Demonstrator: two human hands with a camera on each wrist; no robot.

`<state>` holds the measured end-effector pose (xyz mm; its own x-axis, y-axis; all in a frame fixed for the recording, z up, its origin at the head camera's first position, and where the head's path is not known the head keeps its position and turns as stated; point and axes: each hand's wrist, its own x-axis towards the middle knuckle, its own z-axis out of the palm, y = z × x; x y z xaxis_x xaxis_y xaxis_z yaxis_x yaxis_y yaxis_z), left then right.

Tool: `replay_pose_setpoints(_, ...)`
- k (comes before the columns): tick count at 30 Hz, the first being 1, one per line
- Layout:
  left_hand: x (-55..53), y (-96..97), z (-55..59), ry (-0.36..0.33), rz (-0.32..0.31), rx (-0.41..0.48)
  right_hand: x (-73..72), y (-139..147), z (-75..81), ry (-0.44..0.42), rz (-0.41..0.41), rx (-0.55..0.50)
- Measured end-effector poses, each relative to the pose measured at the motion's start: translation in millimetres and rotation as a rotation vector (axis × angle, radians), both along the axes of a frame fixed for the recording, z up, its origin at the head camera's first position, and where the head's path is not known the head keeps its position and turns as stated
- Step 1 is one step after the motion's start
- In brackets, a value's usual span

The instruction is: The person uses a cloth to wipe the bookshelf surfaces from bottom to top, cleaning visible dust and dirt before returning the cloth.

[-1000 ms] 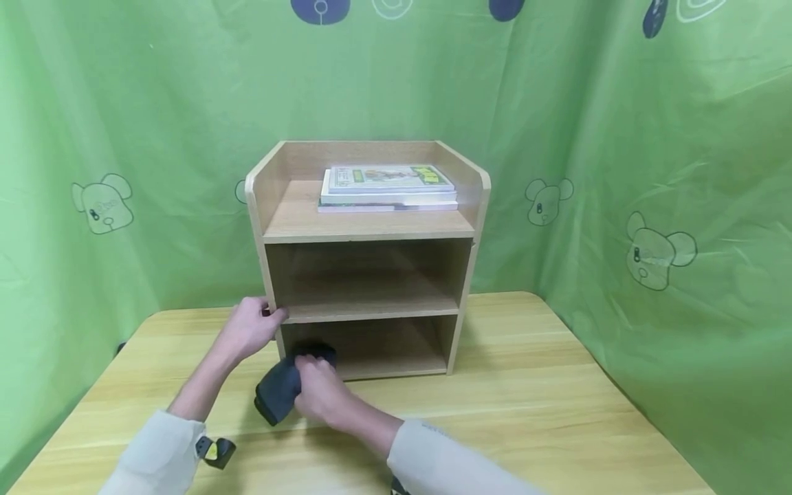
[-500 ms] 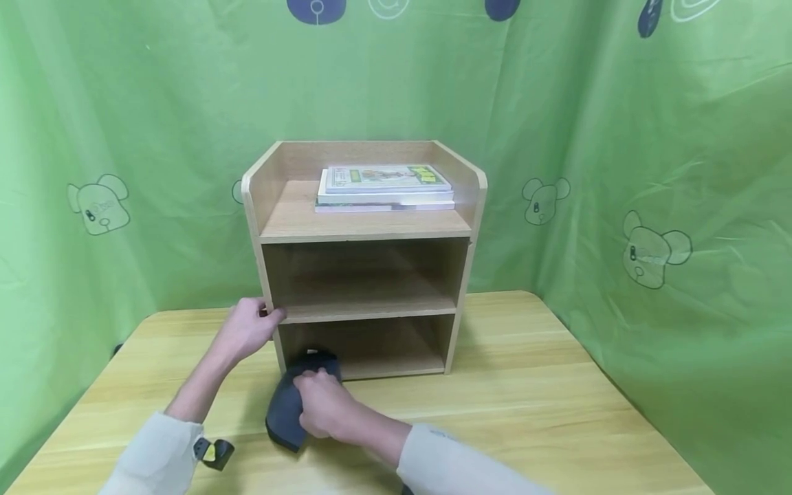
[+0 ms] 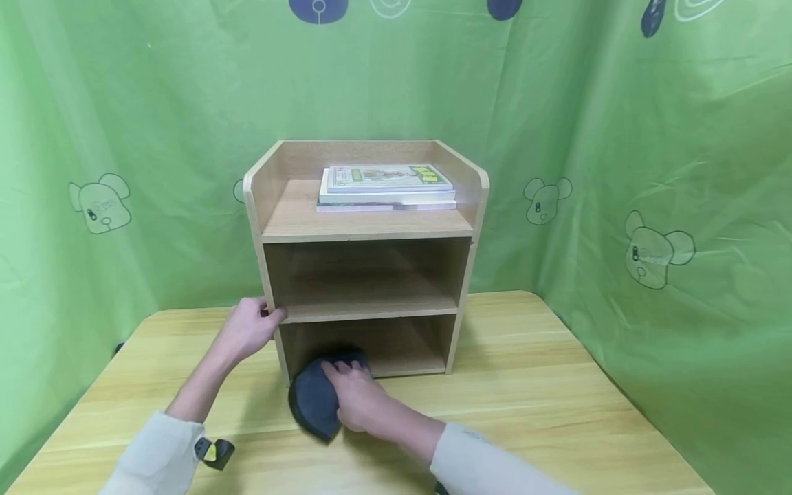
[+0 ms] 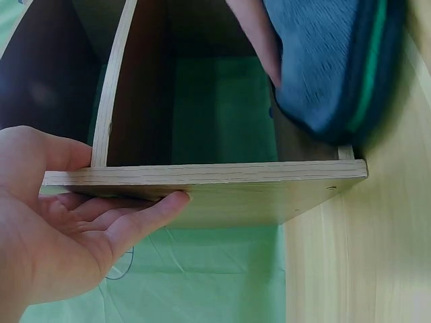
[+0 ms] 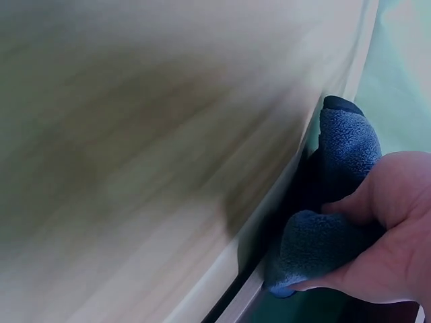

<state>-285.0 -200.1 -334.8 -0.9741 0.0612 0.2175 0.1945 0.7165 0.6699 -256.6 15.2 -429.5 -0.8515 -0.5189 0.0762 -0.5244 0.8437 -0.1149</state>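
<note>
A small wooden shelf unit [image 3: 365,227] with two open compartments stands on the table. My left hand [image 3: 267,317] grips the front edge of its left side panel [image 4: 202,176], thumb on one face and fingers along the other. My right hand [image 3: 346,375] holds a dark blue fleece cloth [image 3: 312,405] at the front lip of the bottom compartment, left of centre. In the right wrist view the right hand [image 5: 384,249] has the cloth [image 5: 343,155] bunched in its fingers against a blurred wooden surface. The cloth [image 4: 330,67] also shows in the left wrist view.
A stack of books [image 3: 386,185] lies on the top shelf. The unit sits at the back of a light wooden table [image 3: 526,399]. Green curtains [image 3: 650,172] close in the back and both sides. The middle compartment [image 3: 371,275] holds nothing.
My right hand has slid the cloth to the right, from the bottom left corner of the unit toward the middle of the bottom compartment's front. The left hand has stayed put.
</note>
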Motion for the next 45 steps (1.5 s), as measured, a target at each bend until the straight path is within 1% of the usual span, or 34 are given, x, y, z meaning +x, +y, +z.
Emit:
replay_pose_setpoints(4,0.9,0.1,0.8,-0.013,0.003,0.008,-6.1,22.0,-2.8,0.035,-0.017,-0.007)
replay_pose_setpoints(8,1.9,0.0,1.8,-0.022,0.000,0.014,-9.1,41.5,-3.6,0.060,-0.030,-0.030)
replay_pose_setpoints(15,1.2,0.4,0.9,-0.027,-0.002,0.004,-11.3,61.4,-2.5,0.031,-0.067,-0.042)
replay_pose_setpoints(25,1.6,0.3,-0.4,-0.038,-0.007,0.015,-10.4,63.5,-6.8,0.026,-0.083,-0.027)
replay_pose_setpoints(35,1.2,0.2,0.2,-0.021,-0.006,0.017,-9.5,63.6,-7.5,0.041,-0.081,-0.034)
replay_pose_setpoints(45,2.1,0.9,-0.4,-0.042,-0.005,0.028,-6.3,66.3,-8.5,0.062,-0.068,-0.028)
